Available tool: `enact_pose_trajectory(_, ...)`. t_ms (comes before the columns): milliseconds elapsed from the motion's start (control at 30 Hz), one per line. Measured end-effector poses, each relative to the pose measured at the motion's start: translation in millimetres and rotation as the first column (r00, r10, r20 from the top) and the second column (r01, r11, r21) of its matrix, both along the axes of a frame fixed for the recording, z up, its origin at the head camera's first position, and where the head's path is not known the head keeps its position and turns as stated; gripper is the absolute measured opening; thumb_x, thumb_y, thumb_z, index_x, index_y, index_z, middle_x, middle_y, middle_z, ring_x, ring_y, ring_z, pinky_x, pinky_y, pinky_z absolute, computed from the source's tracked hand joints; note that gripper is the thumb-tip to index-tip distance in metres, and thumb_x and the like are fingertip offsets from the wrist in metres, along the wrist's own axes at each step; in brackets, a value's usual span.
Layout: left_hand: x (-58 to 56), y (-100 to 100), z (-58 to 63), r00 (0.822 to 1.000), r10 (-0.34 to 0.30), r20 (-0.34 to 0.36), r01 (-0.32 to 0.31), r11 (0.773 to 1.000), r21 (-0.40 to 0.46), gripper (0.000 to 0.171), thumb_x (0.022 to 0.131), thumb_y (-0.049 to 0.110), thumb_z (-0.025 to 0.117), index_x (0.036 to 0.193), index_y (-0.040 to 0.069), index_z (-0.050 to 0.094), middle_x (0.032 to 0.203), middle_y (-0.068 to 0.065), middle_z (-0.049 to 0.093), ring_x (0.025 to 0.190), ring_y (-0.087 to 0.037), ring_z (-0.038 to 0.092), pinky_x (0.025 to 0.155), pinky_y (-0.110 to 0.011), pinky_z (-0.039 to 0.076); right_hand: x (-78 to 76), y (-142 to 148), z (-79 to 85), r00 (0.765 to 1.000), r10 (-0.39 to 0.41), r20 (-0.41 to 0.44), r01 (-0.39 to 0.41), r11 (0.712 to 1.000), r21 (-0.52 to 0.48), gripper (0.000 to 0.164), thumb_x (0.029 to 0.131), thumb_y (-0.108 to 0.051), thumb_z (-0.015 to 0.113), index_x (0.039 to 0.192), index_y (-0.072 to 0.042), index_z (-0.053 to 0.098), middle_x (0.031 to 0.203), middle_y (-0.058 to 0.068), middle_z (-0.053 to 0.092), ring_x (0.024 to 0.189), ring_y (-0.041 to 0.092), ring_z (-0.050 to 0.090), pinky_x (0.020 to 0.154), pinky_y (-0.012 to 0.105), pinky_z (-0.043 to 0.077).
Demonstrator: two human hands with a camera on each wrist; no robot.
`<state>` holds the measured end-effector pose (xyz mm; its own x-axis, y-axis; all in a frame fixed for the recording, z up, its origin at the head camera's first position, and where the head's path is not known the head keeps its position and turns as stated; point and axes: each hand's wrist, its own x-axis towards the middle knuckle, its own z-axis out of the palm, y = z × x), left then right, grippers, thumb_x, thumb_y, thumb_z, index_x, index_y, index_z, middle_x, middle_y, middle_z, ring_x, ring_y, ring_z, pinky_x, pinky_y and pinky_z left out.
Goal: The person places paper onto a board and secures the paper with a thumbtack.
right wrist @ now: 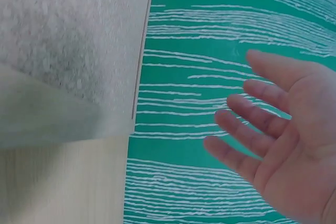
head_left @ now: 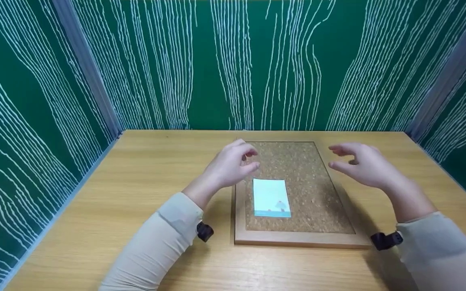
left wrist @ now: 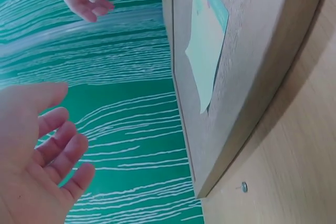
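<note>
A corkboard point(head_left: 314, 194) with a light wooden frame lies flat on the table. On its left part rests a pale sheet of note paper point(head_left: 270, 196) with a blue strip and a small tree printed along its lower edge; one corner lifts a little in the left wrist view. My left hand point(head_left: 233, 163) hovers above the board's left side, fingers loosely bent and holding nothing. Past the board's right edge, my right hand point(head_left: 364, 163) is held in the air with relaxed, spread fingers point(right wrist: 247, 129), also holding nothing.
In the left wrist view a small metal piece point(left wrist: 244, 187), too small to identify, sits on the wooden table point(head_left: 168, 169) beside the board. Green panels point(head_left: 225, 64) with white wavy lines enclose the back and sides. A small black camera is on each sleeve cuff.
</note>
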<state>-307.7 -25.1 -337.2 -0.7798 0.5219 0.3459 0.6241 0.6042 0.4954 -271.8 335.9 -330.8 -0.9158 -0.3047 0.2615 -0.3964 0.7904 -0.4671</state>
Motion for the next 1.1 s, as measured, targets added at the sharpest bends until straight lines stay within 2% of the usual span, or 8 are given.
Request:
enact_pose_trajectory(133, -1.0, -8, -3.0, 1.0, 0.023, -0.022, -0.023, 1.0, -0.005, 0.034, 0.099, 0.033, 0.069, 0.128, 0.015, 0.067, 0.12, 0.002, 0.059, 0.114, -0.02, 0.059, 0.096, -0.031, 0.05, 0.0, -11, -2.3, 0.996, 0.071, -0.053, -0.07, 0.997, 0.019, 0.053, 0.1, -0.029, 0.068, 0.144, -0.002, 0.054, 0.144, 0.023, 0.053, 0.129, 0.045, 0.05, 0.1, 0.066, 0.042)
enact_pose_trajectory(233, -2.2, -13, -6.4, 0.999, 0.037, -0.031, -0.038, 0.999, -0.017, 0.038, 0.098, 0.034, 0.07, 0.13, 0.015, 0.065, 0.126, 0.002, 0.057, 0.12, -0.02, 0.056, 0.101, -0.035, 0.048, 0.0, -19, -4.8, 0.993, 0.099, -0.059, -0.096, 0.994, 0.05, 0.058, 0.098, -0.032, 0.07, 0.148, -0.007, 0.051, 0.149, 0.021, 0.049, 0.091, 0.033, 0.067, 0.099, 0.063, 0.044)
enact_pose_trajectory(367, -2.9, -18, -9.0, 0.997, 0.042, -0.065, -0.045, 0.998, -0.051, 0.04, 0.097, 0.034, 0.071, 0.132, 0.016, 0.064, 0.131, 0.002, 0.056, 0.124, -0.018, 0.051, 0.105, -0.038, 0.045, 0.4, -28, -8.2, 0.991, 0.129, -0.027, -0.126, 0.989, 0.082, 0.067, 0.097, -0.04, 0.07, 0.153, -0.011, 0.045, 0.155, 0.021, 0.041, 0.047, 0.017, 0.047, 0.097, 0.056, 0.044)
enact_pose_trajectory(500, -4.4, -23, -11.8, 0.994, 0.038, -0.101, -0.047, 0.995, -0.092, 0.042, 0.096, 0.034, 0.072, 0.133, 0.018, 0.062, 0.131, 0.002, 0.056, 0.127, -0.018, 0.049, 0.109, -0.04, 0.04, -0.6, -37, -12.9, 0.986, 0.165, 0.01, -0.165, 0.982, 0.097, 0.074, 0.096, -0.044, 0.07, 0.156, -0.012, 0.04, 0.16, 0.02, 0.035, 0.105, 0.037, 0.065, 0.109, 0.062, 0.034)
enact_pose_trajectory(600, -5.3, -27, -14.2, 0.993, 0.041, -0.107, -0.054, 0.991, -0.123, 0.044, 0.096, 0.036, 0.072, 0.135, 0.019, 0.061, 0.134, 0.003, 0.056, 0.132, -0.019, 0.047, 0.112, -0.042, 0.037, -2.3, -44, -17.4, 0.979, 0.2, 0.04, -0.203, 0.972, 0.114, 0.079, 0.095, -0.043, 0.071, 0.158, -0.012, 0.036, 0.162, 0.017, 0.032, 0.117, 0.04, 0.059, 0.112, 0.061, 0.03)
enact_pose_trajectory(733, -4.9, -32, -17.0, 0.995, 0.048, -0.091, -0.061, 0.987, -0.152, 0.048, 0.096, 0.037, 0.071, 0.139, 0.021, 0.059, 0.143, 0.002, 0.053, 0.138, -0.02, 0.043, 0.115, -0.045, 0.032, -4.3, -52, -23.8, 0.968, 0.236, 0.089, -0.247, 0.958, 0.146, 0.087, 0.092, -0.048, 0.073, 0.16, -0.012, 0.031, 0.164, 0.014, 0.027, 0.103, 0.037, 0.065, 0.113, 0.058, 0.031)
enact_pose_trajectory(867, -4.8, -37, -20.2, 0.996, 0.055, -0.068, -0.066, 0.982, -0.177, 0.052, 0.096, 0.037, 0.07, 0.144, 0.022, 0.056, 0.149, 0.002, 0.051, 0.142, -0.021, 0.04, 0.117, -0.047, 0.028, -5.5, -59, -30.0, 0.96, 0.245, 0.139, -0.268, 0.945, 0.187, 0.092, 0.09, -0.053, 0.072, 0.16, -0.01, 0.03, 0.165, 0.014, 0.025, 0.148, 0.041, 0.027, 0.116, 0.059, 0.023)
enact_pose_trajectory(1100, -6.8, -44, -25.0, 0.996, 0.072, -0.057, -0.083, 0.972, -0.218, 0.055, 0.096, 0.039, 0.07, 0.146, 0.022, 0.055, 0.151, 0.002, 0.049, 0.144, -0.023, 0.037, 0.119, -0.047, 0.025, -4.5, -69, -36.4, 0.934, 0.264, 0.239, -0.32, 0.918, 0.234, 0.091, 0.089, -0.048, 0.076, 0.159, -0.008, 0.033, 0.164, 0.015, 0.027, 0.148, 0.042, 0.027, 0.115, 0.06, 0.024)
